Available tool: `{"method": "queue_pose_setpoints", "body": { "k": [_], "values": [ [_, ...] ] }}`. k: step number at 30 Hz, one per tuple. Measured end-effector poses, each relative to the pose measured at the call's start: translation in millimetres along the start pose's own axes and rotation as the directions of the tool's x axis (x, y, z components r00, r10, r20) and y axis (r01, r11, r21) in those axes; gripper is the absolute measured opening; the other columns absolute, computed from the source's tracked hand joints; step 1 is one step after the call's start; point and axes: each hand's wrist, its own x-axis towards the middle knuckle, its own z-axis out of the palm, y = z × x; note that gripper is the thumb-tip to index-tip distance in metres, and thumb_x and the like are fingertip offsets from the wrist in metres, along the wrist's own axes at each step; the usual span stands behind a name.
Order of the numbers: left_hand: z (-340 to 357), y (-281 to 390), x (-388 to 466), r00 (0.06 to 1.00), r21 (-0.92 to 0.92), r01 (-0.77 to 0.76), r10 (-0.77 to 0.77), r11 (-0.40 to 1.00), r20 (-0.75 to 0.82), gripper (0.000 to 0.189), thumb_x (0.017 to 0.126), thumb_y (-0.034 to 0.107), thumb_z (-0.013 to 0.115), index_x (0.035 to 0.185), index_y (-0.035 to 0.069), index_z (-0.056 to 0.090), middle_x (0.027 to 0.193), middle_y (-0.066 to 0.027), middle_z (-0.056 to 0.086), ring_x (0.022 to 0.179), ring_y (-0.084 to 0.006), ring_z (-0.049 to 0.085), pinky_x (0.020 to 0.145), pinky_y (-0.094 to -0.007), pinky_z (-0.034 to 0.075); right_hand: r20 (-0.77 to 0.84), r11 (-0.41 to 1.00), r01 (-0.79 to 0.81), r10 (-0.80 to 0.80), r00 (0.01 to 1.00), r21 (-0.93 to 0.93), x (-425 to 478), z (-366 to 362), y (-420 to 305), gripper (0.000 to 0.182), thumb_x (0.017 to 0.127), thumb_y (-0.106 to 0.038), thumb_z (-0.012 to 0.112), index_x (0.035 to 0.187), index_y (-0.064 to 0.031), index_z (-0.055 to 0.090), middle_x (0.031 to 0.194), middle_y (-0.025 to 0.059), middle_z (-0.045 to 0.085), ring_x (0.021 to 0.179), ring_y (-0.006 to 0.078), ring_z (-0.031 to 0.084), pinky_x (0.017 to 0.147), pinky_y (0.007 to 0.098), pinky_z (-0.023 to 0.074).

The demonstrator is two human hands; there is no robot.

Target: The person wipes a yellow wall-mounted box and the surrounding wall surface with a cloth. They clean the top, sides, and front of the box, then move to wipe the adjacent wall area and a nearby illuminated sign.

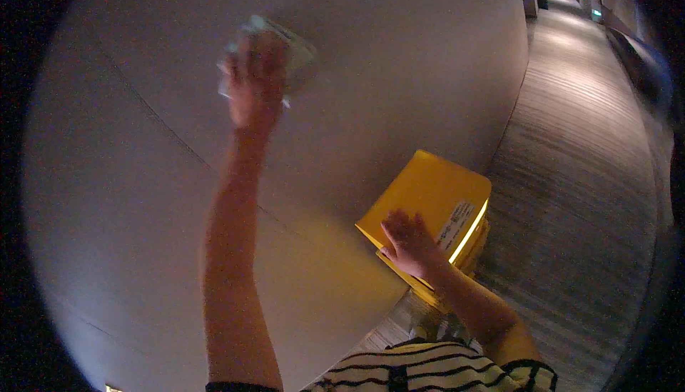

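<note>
My left hand (257,84) reaches up and presses a pale cloth (297,49) against the light wall (374,70). Motion blurs both the hand and the cloth, whose edges stick out around the fingers. Lower right, my right hand (409,242) lies palm down on the flat top of a yellow box-like container (428,188) and grips nothing. This container stands beside the wall on the carpet. Its top carries a white label (455,223) with writing, and a bright strip runs along its right edge.
A striped carpet (567,167) runs along a dim corridor towards lit areas at the top right. Thin curved seams (160,121) cross the wall. Dark objects (637,65) line the corridor's far right side. My striped shirt (423,368) shows at the bottom.
</note>
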Motion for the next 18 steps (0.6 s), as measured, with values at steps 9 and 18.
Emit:
{"method": "queue_pose_setpoints", "body": {
  "k": [9, 18],
  "values": [
    [26, 127, -144, 0.899, -0.281, -0.282, 0.356, 0.917, 0.257, 0.05, 0.075, 0.021, 0.058, 0.124, 0.02, 0.051, 0.143, -0.0046, 0.032, 0.136, -0.0288, 0.02, 0.107, -0.0528, 0.014, -0.027, 0.999, 0.024, -0.023, 0.999, 0.041, 3, -11, -6, 0.057, 0.084, -0.038, 0.055, 0.125, -0.0013, 0.041, 0.135, 0.0192, 0.037, 0.128, 0.0348, 0.032, 0.104, 0.0548, 0.0218],
    [18, 91, -42, 0.962, -0.204, -0.084, 0.133, 0.975, 0.24, 0.055, 0.076, 0.017, 0.059, 0.13, 0.021, 0.045, 0.145, -0.0035, 0.026, 0.136, -0.0294, 0.018, 0.108, -0.054, 0.014, -0.019, 1.0, 0.003, -0.003, 1.0, -0.004, 1, 1, -2, 0.056, 0.084, -0.038, 0.055, 0.126, -0.002, 0.043, 0.134, 0.0177, 0.041, 0.128, 0.033, 0.033, 0.103, 0.0534, 0.0232]
  ]
}}
